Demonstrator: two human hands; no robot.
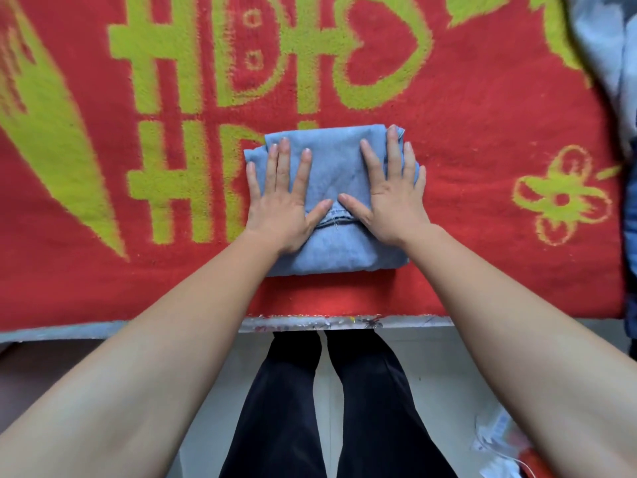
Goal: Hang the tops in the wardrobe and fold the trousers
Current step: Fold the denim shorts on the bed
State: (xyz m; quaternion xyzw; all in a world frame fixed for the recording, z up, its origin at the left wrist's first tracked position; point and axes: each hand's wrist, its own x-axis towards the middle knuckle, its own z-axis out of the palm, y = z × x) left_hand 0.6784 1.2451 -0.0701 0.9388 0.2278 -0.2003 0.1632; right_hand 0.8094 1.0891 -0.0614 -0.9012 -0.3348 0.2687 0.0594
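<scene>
A pair of light blue denim trousers (pixel 336 167) lies folded into a compact rectangle on a red blanket with green patterns (pixel 482 167), near the blanket's front edge. My left hand (pixel 282 198) lies flat on the left half of the bundle, fingers straight and spread. My right hand (pixel 391 194) presses flat on the right half in the same way. The thumbs point toward each other over a seam at the bundle's middle.
More clothing in pale grey and blue (pixel 606 63) is heaped at the right edge of the bed. The bed's front edge (pixel 310 322) runs just below the bundle. Beneath it are my black trouser legs (pixel 303 408) and some items on the floor (pixel 499 443) at lower right.
</scene>
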